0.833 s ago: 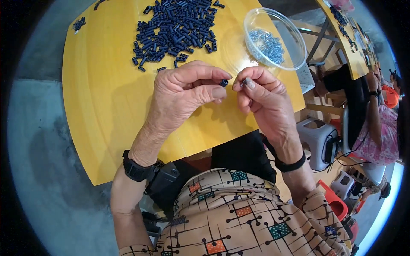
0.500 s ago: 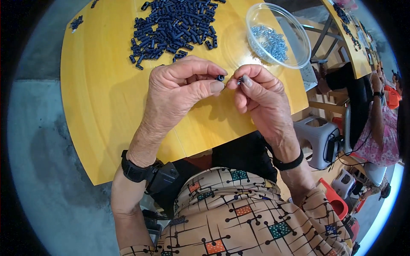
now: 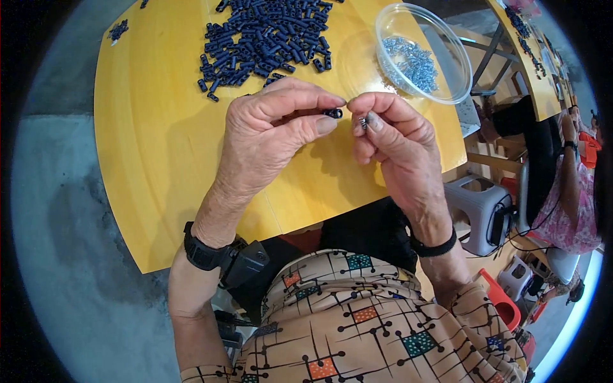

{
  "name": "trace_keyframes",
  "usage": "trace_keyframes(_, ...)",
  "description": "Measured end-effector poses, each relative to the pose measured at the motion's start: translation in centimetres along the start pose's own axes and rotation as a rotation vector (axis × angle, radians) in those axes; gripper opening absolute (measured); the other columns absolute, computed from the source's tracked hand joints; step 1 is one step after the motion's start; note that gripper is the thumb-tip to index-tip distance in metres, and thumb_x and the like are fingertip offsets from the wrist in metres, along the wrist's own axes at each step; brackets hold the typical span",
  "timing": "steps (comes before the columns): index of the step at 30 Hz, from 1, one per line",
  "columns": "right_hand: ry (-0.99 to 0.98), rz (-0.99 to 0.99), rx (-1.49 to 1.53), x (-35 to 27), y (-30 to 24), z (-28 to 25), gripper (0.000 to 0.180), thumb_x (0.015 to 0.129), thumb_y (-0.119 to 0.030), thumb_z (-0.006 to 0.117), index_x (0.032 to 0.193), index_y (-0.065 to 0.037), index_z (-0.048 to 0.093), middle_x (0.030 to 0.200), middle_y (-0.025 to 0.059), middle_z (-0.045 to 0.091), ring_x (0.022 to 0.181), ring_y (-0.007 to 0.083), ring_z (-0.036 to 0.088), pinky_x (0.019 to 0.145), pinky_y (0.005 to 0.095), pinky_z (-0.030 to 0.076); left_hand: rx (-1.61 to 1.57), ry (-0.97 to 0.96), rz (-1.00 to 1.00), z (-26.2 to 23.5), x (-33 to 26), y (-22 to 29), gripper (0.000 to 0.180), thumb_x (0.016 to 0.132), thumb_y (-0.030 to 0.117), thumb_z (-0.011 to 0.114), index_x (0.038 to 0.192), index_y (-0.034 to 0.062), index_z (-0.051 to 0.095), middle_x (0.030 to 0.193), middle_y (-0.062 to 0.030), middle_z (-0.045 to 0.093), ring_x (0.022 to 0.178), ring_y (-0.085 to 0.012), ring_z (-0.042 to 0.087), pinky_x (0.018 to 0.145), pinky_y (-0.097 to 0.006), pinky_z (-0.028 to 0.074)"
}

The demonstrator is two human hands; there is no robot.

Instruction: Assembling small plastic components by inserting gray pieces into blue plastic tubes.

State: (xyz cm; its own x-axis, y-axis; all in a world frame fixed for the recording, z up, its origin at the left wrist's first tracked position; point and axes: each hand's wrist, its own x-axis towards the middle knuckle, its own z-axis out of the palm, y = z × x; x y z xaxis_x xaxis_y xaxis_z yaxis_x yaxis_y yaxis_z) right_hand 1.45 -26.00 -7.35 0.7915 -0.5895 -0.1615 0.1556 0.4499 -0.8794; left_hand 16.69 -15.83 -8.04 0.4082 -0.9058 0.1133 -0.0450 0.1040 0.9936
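Observation:
Between the thumb and fingers of my left hand [image 3: 274, 127] is a small black plastic tube [image 3: 333, 113], its open end pointing right. My right hand [image 3: 399, 137] pinches a small metal spring [image 3: 363, 122] between thumb and fingers, just right of the tube. A narrow gap separates spring and tube, while the fingertips of both hands come close together. Beyond my hands lies a pile of similar black tubes [image 3: 268, 41]. To its right stands a clear round plastic tub [image 3: 454, 70] holding many small metal springs [image 3: 415, 67].
The yellow table [image 3: 159, 159] spans the space before me. A small dark cluster of parts [image 3: 118, 30] lies at its far left corner. On the right are a grey plastic stool [image 3: 476, 217], another table [image 3: 543, 96] and a seated person in pink [image 3: 568, 204].
Both hands keep their pinches. The right hand has shifted slightly right and the tube in the left has turned a little. The whole view has moved slightly.

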Motion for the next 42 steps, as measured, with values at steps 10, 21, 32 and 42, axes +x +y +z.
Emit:
trace_keyframes(10, -0.033, 0.03, -0.143, 0.6, -0.4, -0.2, 0.021, 0.089, -0.012, 0.056, 0.106, 0.001, 0.054, 0.079, 0.0029, 0.058, 0.062, 0.0067, 0.051, 0.056, 0.0183, 0.043, 0.068, -0.023, 0.029, 0.0, 0.0, 0.2, 0.014, 0.075, -0.001, 0.068, 0.089, -0.0023, 0.066, 0.084, -0.0066, 0.063, 0.067, -0.0107, 0.06, 0.06, -0.02, 0.049)
trace_keyframes(21, -0.056, 0.052, -0.175, 0.9, 0.4, -0.4, 0.017, 0.089, -0.011, 0.056, 0.103, 0.0, 0.055, 0.077, 0.0007, 0.056, 0.061, 0.0055, 0.049, 0.055, 0.0173, 0.041, -0.01, -0.027, -0.118, 0.2, -0.3, 0.0, 0.012, 0.083, 0.008, 0.064, 0.089, -0.002, 0.067, 0.077, -0.0067, 0.063, 0.062, -0.01, 0.059, 0.055, -0.02, 0.048)
trace_keyframes(32, 0.052, -0.051, -0.237, 0.7, 1.4, 0.4, 0.017, 0.087, -0.008, 0.058, 0.102, 0.001, 0.055, 0.075, 0.0003, 0.057, 0.06, 0.005, 0.049, 0.055, 0.0172, 0.041, -0.057, 0.054, -0.302, 0.3, -0.5, 0.3, 0.015, 0.081, 0.012, 0.068, 0.088, -0.0015, 0.067, 0.068, -0.0045, 0.063, 0.056, -0.0084, 0.057, 0.049, -0.02, 0.047)
trace_keyframes(42, 0.081, -0.135, -0.294, 0.7, 1.8, 0.8, 0.017, 0.086, -0.008, 0.06, 0.1, 0.0, 0.057, 0.077, 0.0003, 0.059, 0.061, 0.0039, 0.05, 0.054, 0.0175, 0.042, -0.108, 0.05, -0.293, 0.3, -0.6, 0.3, 0.016, 0.081, 0.012, 0.068, 0.088, -0.0022, 0.067, 0.067, -0.0044, 0.062, 0.055, -0.0089, 0.056, 0.05, -0.02, 0.046)
